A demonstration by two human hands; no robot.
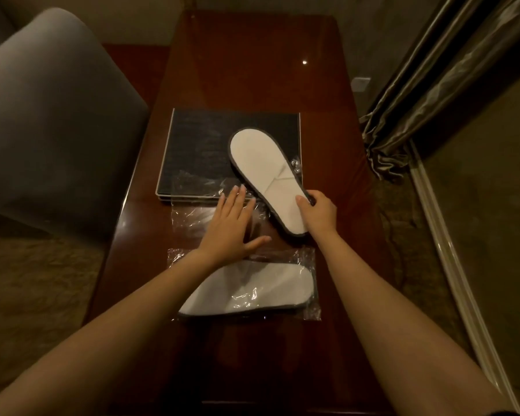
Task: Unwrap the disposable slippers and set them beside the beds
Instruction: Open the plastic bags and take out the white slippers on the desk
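The right hand (317, 213) grips an unwrapped white slipper (264, 172) at its dark-trimmed edge, holding it over the dark mat (198, 145) on the wooden table (252, 70). The left hand (231, 223) lies flat, fingers straight, pressing the empty clear wrapper (192, 217). A wrapped slipper pack (252, 289) lies nearer the person, between the forearms.

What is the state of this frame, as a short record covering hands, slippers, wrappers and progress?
left hand: flat on the empty wrapper, fingers straight
right hand: grips the bare slipper at its toe end
bare slipper: out of its plastic, over the dark tray corner
wrapped slipper: inside clear plastic, on the table, nearest the person
progress: one unwrapped, one not; no bed in view
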